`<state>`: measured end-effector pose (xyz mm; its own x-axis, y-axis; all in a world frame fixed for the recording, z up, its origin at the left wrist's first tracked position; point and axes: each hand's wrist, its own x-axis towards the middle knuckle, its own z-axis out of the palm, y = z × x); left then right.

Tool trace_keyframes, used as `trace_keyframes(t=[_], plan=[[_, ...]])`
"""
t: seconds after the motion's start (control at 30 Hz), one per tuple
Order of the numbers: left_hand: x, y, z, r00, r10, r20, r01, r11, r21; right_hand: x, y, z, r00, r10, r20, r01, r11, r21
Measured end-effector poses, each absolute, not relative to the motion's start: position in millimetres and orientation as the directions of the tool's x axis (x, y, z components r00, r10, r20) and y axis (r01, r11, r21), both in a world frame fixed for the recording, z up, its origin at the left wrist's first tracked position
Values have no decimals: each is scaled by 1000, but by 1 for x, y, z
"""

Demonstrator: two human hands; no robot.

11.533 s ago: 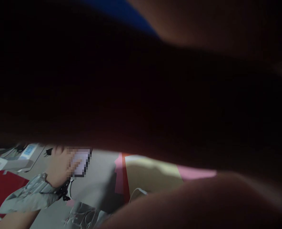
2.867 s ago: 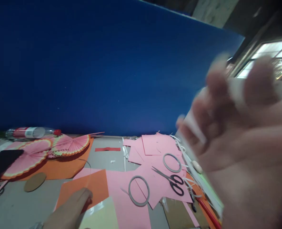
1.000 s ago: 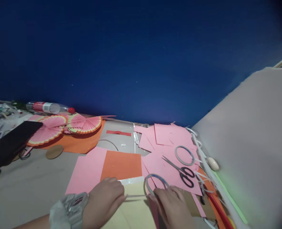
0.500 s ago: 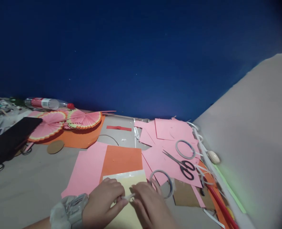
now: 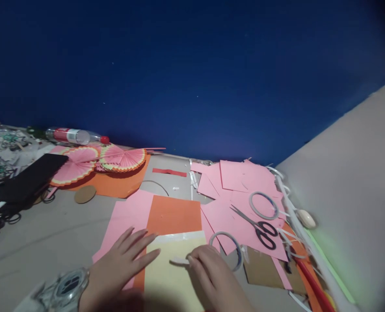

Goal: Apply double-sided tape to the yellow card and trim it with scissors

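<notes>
Head view, right hand [image 5: 216,277] pinching strip [image 5: 179,261] (white)

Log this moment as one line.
left hand: flat on pale yellow sheet | right hand: pinching white strip | tape ring: beside right hand

A: The picture is dim overall, with a cold blue cast from the blue board [image 5: 192,78] at the far side.

B: Yes. The brightest part is the grey wall [image 5: 351,182] on the right, and a green glow lies along its base.

A: The near edge is in dark shadow, below the left hand [image 5: 119,264] and the right hand [image 5: 215,277]. Both look soft, a little blurred.

B: The corners go dark, mostly at the top right. The straight edges bend near the frame border, and the pink papers [image 5: 241,182] stay rather clear.
</notes>
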<state>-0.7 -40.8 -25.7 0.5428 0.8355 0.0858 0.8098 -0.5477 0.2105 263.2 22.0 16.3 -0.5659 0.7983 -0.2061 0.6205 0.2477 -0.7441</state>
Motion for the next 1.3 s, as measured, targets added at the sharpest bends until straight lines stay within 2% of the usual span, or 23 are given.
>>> trace_keyframes(t=[0.03, 0.1, 0.27, 0.43, 0.53, 0.67, 0.77, 0.83, 0.9, 0.93, 1.03, 1.13, 1.2, 1.3], plan=[[-5, -45, -36, 533, 836, 133, 827, -548, 124, 261, 24, 16, -560, 796, -230, 633, 233, -738], [-8, -53, -53, 540, 835, 102, 837, -546, 37, 258, 28, 18, -549, 794, -262, 657, 215, -723], [-2, -57, -65, 516, 856, -40, 857, -515, 19, 255, 40, 26, -587, 762, -274, 634, 222, -740], [0, -51, -60, 572, 816, 83, 820, -571, -36, 258, 50, 38, -601, 724, -340, 615, 147, -775], [0, -50, -60, 587, 796, 150, 809, -579, -95, 268, 60, 41, -537, 775, -333, 590, 63, -805], [-3, -53, -58, 592, 785, 183, 805, -572, -153, 299, 77, 35, -378, 867, -324, 439, -140, -888], [-1, -55, -52, 561, 815, 148, 826, -540, -160, 315, 84, 33, -267, 942, -202, 269, -129, -955], [4, -55, -47, 532, 840, 102, 844, -517, -141, 313, 82, 37, -245, 953, -178, 246, -117, -962], [12, -53, -46, 524, 849, 64, 850, -517, -96, 298, 76, 43, -312, 926, -214, 354, -95, -930], [16, -51, -46, 525, 849, 62, 850, -521, -74, 287, 71, 45, -409, 878, -249, 428, -57, -902], [27, -44, -54, 544, 817, 194, 838, -541, -70, 255, 56, 43, -580, 717, -386, 622, 84, -778], [30, -37, -62, 548, 729, 410, 829, -540, -148, 235, 49, 32, -586, 674, -450, 700, 142, -700], [31, -35, -65, 531, 721, 445, 840, -517, -165, 228, 48, 28, -574, 663, -480, 730, 150, -666], [31, -35, -62, 500, 762, 411, 862, -483, -152, 220, 50, 28, -539, 678, -500, 762, 140, -632]])
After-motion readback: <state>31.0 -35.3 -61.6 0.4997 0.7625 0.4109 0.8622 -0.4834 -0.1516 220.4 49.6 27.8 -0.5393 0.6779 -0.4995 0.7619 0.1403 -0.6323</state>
